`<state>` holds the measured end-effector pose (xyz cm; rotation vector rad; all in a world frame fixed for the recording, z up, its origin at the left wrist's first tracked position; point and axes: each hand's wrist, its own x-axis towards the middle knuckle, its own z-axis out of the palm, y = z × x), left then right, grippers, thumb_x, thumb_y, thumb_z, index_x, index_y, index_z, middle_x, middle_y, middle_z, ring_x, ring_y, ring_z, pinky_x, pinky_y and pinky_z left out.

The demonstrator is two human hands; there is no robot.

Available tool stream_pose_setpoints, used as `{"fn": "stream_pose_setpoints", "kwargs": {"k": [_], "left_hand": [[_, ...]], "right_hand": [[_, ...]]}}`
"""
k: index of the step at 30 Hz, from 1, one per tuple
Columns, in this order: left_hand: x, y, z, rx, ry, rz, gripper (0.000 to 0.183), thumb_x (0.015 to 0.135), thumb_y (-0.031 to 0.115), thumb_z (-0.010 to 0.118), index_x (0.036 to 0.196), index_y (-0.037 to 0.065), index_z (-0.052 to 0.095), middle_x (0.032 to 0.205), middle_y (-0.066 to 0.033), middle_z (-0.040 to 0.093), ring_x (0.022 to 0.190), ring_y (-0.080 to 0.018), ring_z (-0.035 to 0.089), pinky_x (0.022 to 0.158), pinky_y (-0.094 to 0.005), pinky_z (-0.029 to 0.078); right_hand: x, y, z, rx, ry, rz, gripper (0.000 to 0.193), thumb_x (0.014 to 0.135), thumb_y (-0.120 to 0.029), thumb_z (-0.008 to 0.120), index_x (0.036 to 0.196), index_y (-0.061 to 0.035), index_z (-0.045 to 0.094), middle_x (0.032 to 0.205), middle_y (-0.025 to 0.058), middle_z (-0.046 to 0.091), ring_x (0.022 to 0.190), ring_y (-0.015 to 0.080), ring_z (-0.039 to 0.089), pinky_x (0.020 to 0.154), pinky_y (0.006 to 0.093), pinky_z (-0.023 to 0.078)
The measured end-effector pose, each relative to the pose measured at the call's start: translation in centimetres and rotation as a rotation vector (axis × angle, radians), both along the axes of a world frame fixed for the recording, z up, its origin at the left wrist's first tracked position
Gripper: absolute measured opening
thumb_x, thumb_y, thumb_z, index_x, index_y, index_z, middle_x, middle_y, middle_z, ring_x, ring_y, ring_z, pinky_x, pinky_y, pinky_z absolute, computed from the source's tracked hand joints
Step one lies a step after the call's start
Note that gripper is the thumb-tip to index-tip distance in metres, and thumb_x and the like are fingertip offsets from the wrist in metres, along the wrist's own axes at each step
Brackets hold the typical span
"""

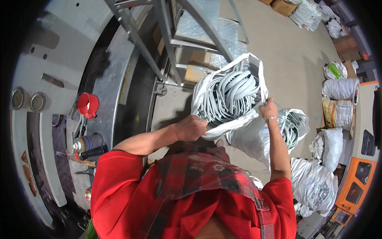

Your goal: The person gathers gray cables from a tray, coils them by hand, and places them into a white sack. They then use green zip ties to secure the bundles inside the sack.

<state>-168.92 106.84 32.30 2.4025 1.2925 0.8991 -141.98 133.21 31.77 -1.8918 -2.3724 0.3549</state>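
Note:
A white woven sack (230, 128) stands in front of me with its mouth spread wide. Curved grey plastic pieces (238, 85) fill it, bundled and coiled together at the top. My left hand (191, 128) is closed on the near left part of the sack's rim. On the right side of the rim, my right hand (269, 109) grips the edge, with a band around its wrist. Just beyond my right forearm, a second white sack (248, 139) leans over, and grey pieces (292, 126) show at its opening.
A metal step stand (195, 30) rises behind the sack. Left, a machine bed (113, 75) carries a red cup (87, 105) and a spray can (88, 142). More stuffed sacks (314, 185) line the right side, beside an orange-and-white machine (360, 175). Cardboard boxes (283, 7) lie at the back.

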Motion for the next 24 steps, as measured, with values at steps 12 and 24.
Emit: {"fn": "stream_pose_setpoints", "kwargs": {"k": [12, 24], "left_hand": [[-4.9, 0.1, 0.3, -0.601, 0.076, 0.206, 0.034, 0.080, 0.034, 0.061, 0.066, 0.004, 0.057, 0.073, -0.0112, 0.055, 0.069, -0.0326, 0.056, 0.060, -0.0403, 0.044], [-6.1, 16.1, -0.3, 0.097, 0.546, -0.147, 0.016, 0.071, 0.015, 0.050, 0.068, 0.007, 0.063, 0.077, -0.0039, 0.055, 0.092, -0.0210, 0.050, 0.092, -0.0374, 0.033]], "right_hand": [[-0.8, 0.8, -0.5, 0.026, 0.229, 0.304, 0.013, 0.070, -0.009, 0.054, 0.073, 0.0021, 0.049, 0.060, 0.0179, 0.052, 0.053, 0.0306, 0.051, 0.054, 0.0392, 0.042], [-0.5, 0.2, -0.2, -0.243, 0.540, 0.207, 0.008, 0.075, -0.005, 0.055, 0.078, 0.0013, 0.050, 0.059, 0.0096, 0.051, 0.052, 0.0182, 0.048, 0.052, 0.0332, 0.042]]}}
